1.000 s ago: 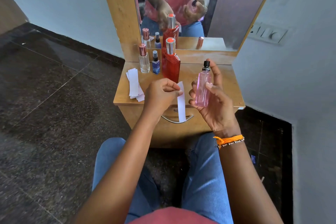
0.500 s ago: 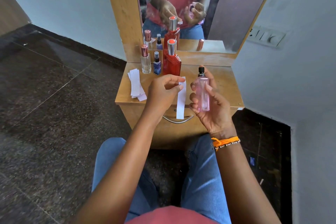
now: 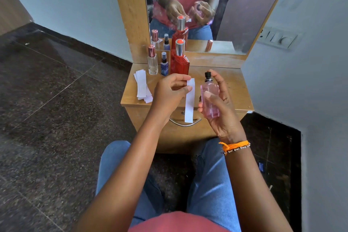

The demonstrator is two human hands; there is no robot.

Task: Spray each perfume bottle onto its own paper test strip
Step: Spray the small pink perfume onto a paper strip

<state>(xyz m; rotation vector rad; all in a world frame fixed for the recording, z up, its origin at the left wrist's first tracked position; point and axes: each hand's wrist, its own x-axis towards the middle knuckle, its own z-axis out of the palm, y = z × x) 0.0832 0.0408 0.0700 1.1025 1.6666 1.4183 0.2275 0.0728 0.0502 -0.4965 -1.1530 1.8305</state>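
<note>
**Pink bottle raised beside a fresh strip, spray not yet seen**

The left hand [image 3: 170, 92] is closed in a pinch on the top end of a long white paper test strip [image 3: 189, 100], which hangs straight down in front of the drawer of the small wooden dressing surface [image 3: 233, 88]. The right hand [image 3: 218, 107] is wrapped around a tall, clear pink glass perfume bottle with a black spray nozzle [image 3: 210, 98], held upright just to the right of the strip and near it, not touching. The forefinger rises behind the nozzle; whether it rests on the pump cannot be told.

At the back of the surface, against the mirror, stand three more bottles in a row: a clear rectangular bottle with a rose-gold cap [image 3: 152, 62], a small dark blue bottle with a black sprayer [image 3: 164, 65], and a large red bottle with a silver collar and red top [image 3: 179, 60]. A loose stack of spare white paper strips [image 3: 142, 85] lies at the left edge of the surface.

Judging by this, the step in hand is the spraying of the pink bottle onto its strip. No mist shows. The next move calls for turning the nozzle opening toward the paper, pressing the pump down firmly, and keeping the strip steady and close enough to catch the spray. The strip then wants laying apart from the unused stack, so that scents do not mix.
</note>
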